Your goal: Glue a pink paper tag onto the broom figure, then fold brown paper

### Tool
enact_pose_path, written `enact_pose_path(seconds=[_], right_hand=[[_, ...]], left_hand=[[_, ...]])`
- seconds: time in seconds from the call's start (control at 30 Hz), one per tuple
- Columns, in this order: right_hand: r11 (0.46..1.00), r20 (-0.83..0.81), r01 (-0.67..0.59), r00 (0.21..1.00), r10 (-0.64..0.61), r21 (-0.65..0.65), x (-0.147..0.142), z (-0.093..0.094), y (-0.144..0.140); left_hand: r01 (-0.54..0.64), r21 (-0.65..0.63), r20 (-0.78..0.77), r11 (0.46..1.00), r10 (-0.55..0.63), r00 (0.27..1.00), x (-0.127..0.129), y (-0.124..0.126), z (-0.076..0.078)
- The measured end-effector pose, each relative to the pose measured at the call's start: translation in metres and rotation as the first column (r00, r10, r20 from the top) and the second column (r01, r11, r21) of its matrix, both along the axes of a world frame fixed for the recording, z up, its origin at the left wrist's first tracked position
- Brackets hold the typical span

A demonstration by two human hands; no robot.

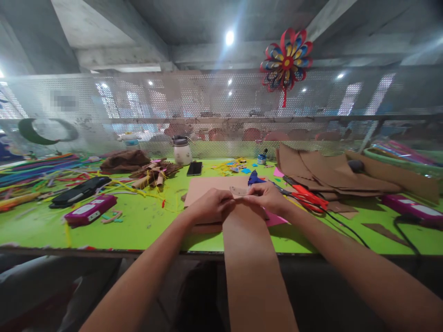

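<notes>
Green table [145, 226] carries a long brown paper strip [252, 258] hanging over its near edge at centre — left hand [209, 205] and right hand [266, 197] both pinch the strip's far end, red scissors [309, 196] just right.

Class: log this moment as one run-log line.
left hand: pinching brown strip | right hand: pinching small cutout | nearby: scissors, phone
</notes>
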State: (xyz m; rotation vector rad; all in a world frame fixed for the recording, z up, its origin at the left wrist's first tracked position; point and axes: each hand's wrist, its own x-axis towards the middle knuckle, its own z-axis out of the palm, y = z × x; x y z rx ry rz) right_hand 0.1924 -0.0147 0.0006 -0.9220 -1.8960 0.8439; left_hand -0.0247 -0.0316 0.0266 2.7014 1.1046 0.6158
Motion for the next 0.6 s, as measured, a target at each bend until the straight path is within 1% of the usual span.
enact_pose_path(seconds=[0.1, 0.17, 0.27, 0.4, 0.5, 0.6], right_hand=[[0.984, -0.041, -0.087, 0.996, 0.082, -0.157, 0.005, 0.005, 0.002], [0.973, -0.088, -0.094, 0.993, 0.077, -0.211, 0.008, 0.007, 0.004], [0.972, -0.140, -0.072, 0.989, 0.042, -0.222, 0.011, 0.006, 0.008], [0.974, -0.188, -0.085, 0.981, 0.045, -0.210, 0.011, 0.003, 0.010], [0.976, -0.216, -0.092, 0.975, 0.048, -0.196, 0.012, 0.004, 0.008], [0.975, -0.194, -0.097, 0.979, 0.057, -0.202, 0.014, 0.006, 0.007]], left_hand=[[0.018, -0.075, 0.016, 0.997, -0.017, 1.000, -0.003, 0.000, 0.002], [0.015, -0.114, 0.035, 0.993, -0.012, 0.999, -0.004, 0.000, 0.004], [0.022, -0.152, 0.063, 0.988, -0.012, 0.998, -0.003, 0.000, 0.005], [0.044, -0.201, 0.093, 0.979, -0.026, 0.995, -0.001, -0.001, 0.005], [0.007, -0.177, 0.089, 0.984, 0.009, 0.996, -0.001, -0.003, 0.005], [-0.035, -0.105, 0.053, 0.994, 0.041, 0.998, -0.001, -0.005, 0.005]])
